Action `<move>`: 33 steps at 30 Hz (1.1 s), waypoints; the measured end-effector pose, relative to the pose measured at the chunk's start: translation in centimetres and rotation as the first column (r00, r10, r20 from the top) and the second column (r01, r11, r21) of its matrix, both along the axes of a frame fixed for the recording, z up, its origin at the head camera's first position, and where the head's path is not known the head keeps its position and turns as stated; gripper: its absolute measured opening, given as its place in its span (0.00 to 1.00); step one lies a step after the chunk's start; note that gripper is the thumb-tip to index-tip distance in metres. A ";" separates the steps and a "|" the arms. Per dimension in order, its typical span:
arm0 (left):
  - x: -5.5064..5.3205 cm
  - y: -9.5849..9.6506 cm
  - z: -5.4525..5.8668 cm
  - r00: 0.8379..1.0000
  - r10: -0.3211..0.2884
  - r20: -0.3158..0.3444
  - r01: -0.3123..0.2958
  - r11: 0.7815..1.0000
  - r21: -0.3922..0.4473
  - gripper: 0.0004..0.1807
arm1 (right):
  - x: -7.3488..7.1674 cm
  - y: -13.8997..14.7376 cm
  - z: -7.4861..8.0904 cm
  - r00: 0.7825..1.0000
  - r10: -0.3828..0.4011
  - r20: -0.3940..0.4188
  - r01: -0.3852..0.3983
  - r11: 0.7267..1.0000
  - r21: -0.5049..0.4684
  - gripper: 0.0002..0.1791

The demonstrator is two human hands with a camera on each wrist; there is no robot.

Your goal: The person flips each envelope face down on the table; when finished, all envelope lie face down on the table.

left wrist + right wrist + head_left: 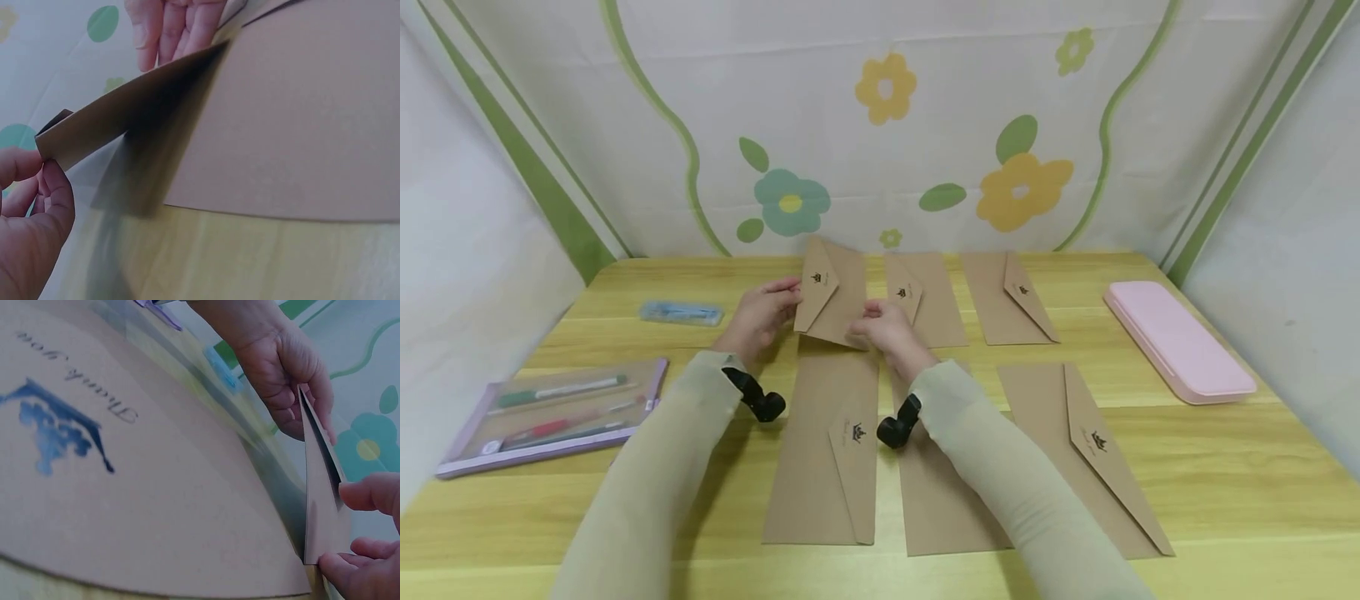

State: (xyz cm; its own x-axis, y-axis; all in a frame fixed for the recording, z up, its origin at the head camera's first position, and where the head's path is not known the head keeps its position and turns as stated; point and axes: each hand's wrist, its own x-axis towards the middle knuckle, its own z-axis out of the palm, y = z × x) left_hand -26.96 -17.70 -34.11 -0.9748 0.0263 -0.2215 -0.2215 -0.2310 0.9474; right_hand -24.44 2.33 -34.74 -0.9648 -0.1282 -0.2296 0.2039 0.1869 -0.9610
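A brown paper envelope, with a pointed flap and a crown print, is tilted up off the table at the back. My left hand pinches its left edge between thumb and fingers. By its lower right corner, my right hand touches the edge with thumb and fingers spread apart, as the right wrist view shows. Below it lies a larger envelope, its flap to the right. In the right wrist view, "Thank you" lettering is readable on an envelope flap.
More envelopes lie in two rows: one at back centre, one at back right, one under my right forearm, one at front right. A purple-edged pen pouch, a blue case and a pink case flank them.
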 end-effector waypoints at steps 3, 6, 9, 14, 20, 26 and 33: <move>0.0 0.0 0.2 1.000 0.009 -0.024 -0.008 1.000 0.024 0.26 | 0.1 -0.2 0.0 1.000 0.013 -0.002 -0.013 1.000 -0.005 0.35; -0.1 0.1 0.4 0.999 0.011 -0.041 -0.008 0.998 0.057 0.26 | 0.2 -0.4 -0.1 1.000 0.022 -0.006 -0.022 1.000 -0.009 0.36; -0.1 0.2 0.7 0.999 0.015 -0.040 -0.012 0.997 0.072 0.25 | 0.2 -0.6 -0.1 1.000 0.024 -0.008 -0.024 0.999 -0.024 0.35; 0.0 0.7 1.4 0.999 0.004 -0.044 0.000 0.997 0.082 0.23 | 0.3 -0.9 -0.1 1.000 0.016 -0.011 -0.016 0.998 -0.057 0.35; 0.2 1.8 2.5 0.998 0.008 -0.063 -0.001 0.994 0.108 0.18 | 0.2 -1.4 -0.4 1.000 0.010 -0.017 -0.012 0.993 -0.115 0.32; 0.5 2.9 3.0 0.996 0.036 -0.087 -0.023 0.988 0.150 0.12 | 0.2 -2.0 -0.3 1.000 -0.006 0.022 0.011 0.960 -0.281 0.27; 0.5 4.2 3.2 0.992 0.064 -0.113 -0.048 0.989 0.139 0.15 | 0.2 -2.1 -0.1 1.000 -0.018 0.016 0.023 0.915 -0.402 0.24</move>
